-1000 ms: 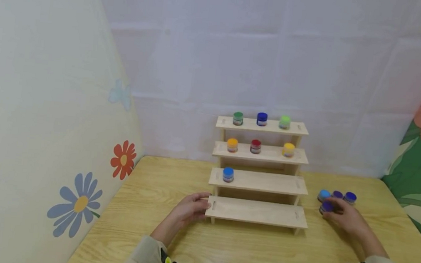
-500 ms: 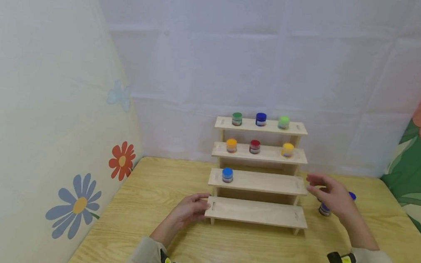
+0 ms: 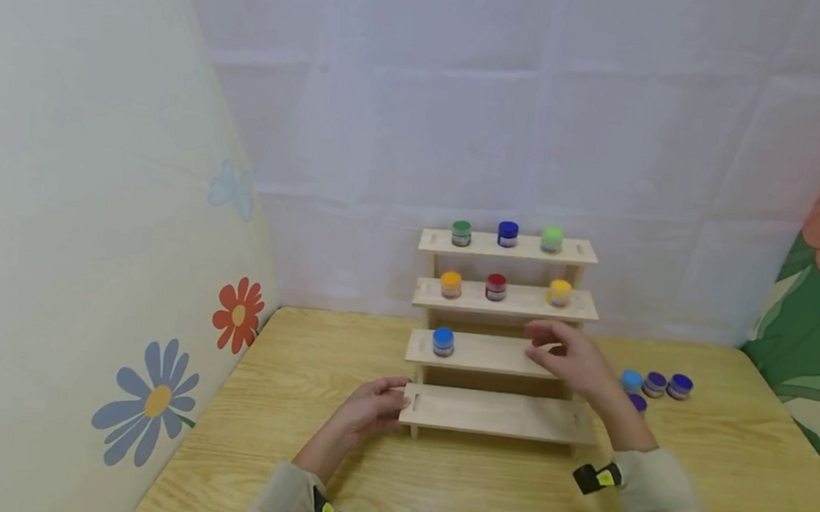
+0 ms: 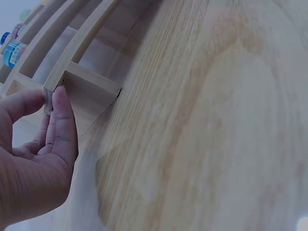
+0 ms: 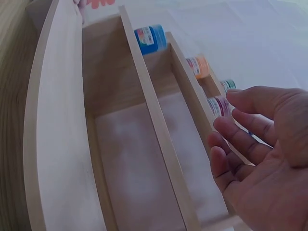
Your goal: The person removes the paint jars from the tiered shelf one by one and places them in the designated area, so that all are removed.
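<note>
A stepped wooden shelf (image 3: 499, 414) stands in the middle of the table. My left hand (image 3: 370, 407) pinches the left end of its lowest board between thumb and fingers, plain in the left wrist view. Over the right part of the second board from the bottom hovers my right hand (image 3: 571, 358), fingers loosely bent and nothing between them. A blue paint jar (image 3: 443, 342) sits at that board's left end. The board above bears an orange jar (image 3: 450, 285), a dark red jar (image 3: 496, 287) and a yellow jar (image 3: 559, 293).
On the top board are a green jar (image 3: 461, 233), a dark blue jar (image 3: 507, 234) and a light green jar (image 3: 551, 240). Right of the shelf stand a light blue jar (image 3: 631, 381), a dark purple jar (image 3: 655, 384), another blue jar (image 3: 680, 386) and a partly hidden purple jar (image 3: 636, 403).
My right hand has let go of the purple jar beside the shelf and moved left, over the second board from the bottom. The left hand keeps its grip on the lowest board.
</note>
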{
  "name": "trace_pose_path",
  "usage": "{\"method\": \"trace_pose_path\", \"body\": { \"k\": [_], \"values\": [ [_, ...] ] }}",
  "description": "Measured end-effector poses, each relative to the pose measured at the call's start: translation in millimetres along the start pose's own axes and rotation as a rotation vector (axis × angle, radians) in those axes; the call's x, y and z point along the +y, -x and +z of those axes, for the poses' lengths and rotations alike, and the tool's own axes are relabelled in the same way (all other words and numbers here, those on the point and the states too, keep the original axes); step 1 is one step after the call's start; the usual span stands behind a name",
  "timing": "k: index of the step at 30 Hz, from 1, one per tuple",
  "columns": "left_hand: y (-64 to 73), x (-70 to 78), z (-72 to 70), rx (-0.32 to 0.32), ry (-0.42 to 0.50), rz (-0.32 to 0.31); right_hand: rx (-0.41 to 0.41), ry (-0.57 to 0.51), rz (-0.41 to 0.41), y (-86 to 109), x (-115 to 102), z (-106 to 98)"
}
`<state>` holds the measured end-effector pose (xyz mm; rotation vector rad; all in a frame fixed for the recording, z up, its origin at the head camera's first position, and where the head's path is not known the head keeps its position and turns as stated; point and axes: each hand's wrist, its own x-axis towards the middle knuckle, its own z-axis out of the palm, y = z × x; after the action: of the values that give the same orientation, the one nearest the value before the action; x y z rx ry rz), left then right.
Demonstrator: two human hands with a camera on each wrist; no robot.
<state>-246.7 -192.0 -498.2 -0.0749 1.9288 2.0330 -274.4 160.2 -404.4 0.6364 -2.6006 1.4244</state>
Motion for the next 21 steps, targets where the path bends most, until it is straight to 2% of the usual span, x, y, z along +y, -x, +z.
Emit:
{"method": "trace_pose_path", "body": {
  "k": [21],
  "values": [
    [5.8,3.7,1.2,0.014,-0.016,-0.006,-0.094,-0.081,-0.02,-34.1,-22,64]
  ]
}}
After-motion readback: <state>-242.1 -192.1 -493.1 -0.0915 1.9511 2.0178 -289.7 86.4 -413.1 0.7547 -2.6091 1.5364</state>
